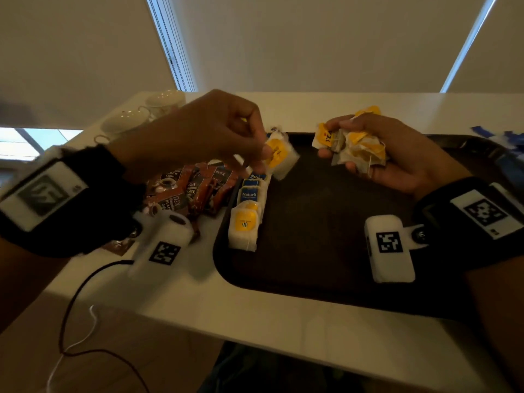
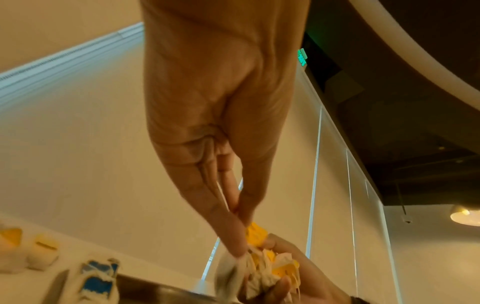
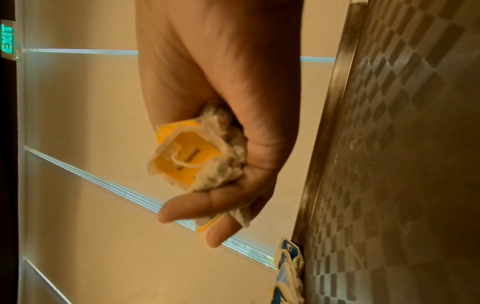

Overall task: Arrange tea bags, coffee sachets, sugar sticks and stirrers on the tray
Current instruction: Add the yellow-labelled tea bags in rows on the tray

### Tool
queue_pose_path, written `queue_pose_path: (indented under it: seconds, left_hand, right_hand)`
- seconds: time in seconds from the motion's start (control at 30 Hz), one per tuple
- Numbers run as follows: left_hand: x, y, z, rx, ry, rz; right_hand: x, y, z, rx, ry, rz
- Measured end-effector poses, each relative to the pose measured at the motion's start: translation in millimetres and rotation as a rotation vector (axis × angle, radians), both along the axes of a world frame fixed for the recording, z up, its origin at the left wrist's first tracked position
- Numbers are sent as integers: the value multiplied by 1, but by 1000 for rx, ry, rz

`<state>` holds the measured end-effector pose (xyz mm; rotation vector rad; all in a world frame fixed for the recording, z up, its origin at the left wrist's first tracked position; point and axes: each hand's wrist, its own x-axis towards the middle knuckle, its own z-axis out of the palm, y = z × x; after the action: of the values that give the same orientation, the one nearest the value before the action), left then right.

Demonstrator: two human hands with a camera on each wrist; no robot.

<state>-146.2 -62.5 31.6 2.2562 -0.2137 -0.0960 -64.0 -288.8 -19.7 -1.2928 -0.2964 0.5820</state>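
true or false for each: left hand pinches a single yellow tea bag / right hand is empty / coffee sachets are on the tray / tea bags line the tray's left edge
1. The left hand pinches one yellow tea bag. True.
2. The right hand is empty. False: it holds a bunch of tea bags.
3. The coffee sachets lie on the tray. False: they lie on the table, left of it.
4. A row of tea bags lines the tray's left edge. True.

Two white porcelain teacups (image 1: 147, 114) sit at the far left corner of my white bench (image 1: 255, 313). A dark red cable (image 1: 76, 302) and a thin white cord (image 1: 85, 336) trail off its near left edge.
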Motion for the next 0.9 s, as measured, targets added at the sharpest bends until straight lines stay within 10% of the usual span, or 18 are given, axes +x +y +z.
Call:
queue_pose_path:
  seconds: [0.5, 0.73, 0.9]
  left_hand:
    - [-36, 27, -30, 144, 431, -172]
    - [-25, 17, -47, 663, 143, -146]
    - [-35, 15, -41, 694, -106, -255]
  right_hand:
    - [0, 0, 1, -18, 31, -40]
    - [0, 0, 0, -23, 25, -39]
    - [-1, -1, 1, -29, 19, -34]
